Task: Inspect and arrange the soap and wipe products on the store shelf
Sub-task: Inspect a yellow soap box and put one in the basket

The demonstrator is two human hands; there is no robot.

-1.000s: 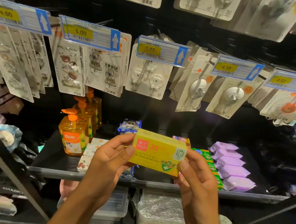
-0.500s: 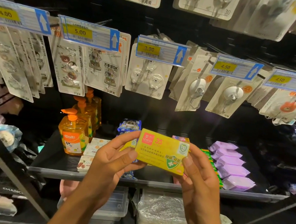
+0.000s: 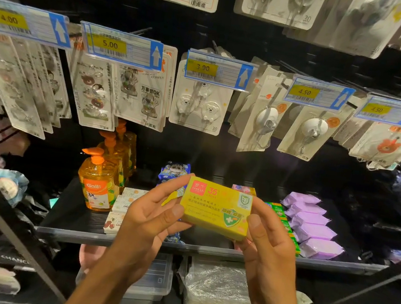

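- Currently the yellow soap box (image 3: 216, 208) is held in the air in front of the shelf (image 3: 76, 236), printed face up toward the camera and tilted down to the right. It's over mid-shelf, between the orange pump bottles (image 3: 97, 184) on the left and the purple wipe packs (image 3: 312, 225) on the right.
- Left hand (image 3: 153, 212) grip: thumb on the box's front left edge, fingers curled behind. Right hand (image 3: 267, 239) grip: thumb at the right end, fingers under and behind. Both are closed on the box.
- My read: this is the inspection step, and the box isn't placed yet.
- Risk: the box is a glossy, smooth card rectangle held only at its ends. If one hand lets go, it could pivot and drop past the front lip.
- Risk: the hands hide the middle slot, and the green boxes (image 3: 275, 208) and blue wipe pack (image 3: 174, 170) crowd it. A blind push could shove the neighbours or the small white soap boxes (image 3: 124, 201) near the front edge.
- Risk: the pump bottles are tall clear plastic and look top-heavy. A wrist drifting left could tip the near one.
- The purple packs are soft film and pillow-shaped, in a loose row, so they'd probably slide if bumped.
- The hook cards (image 3: 199, 105) hang low, so a high lift could snag them.
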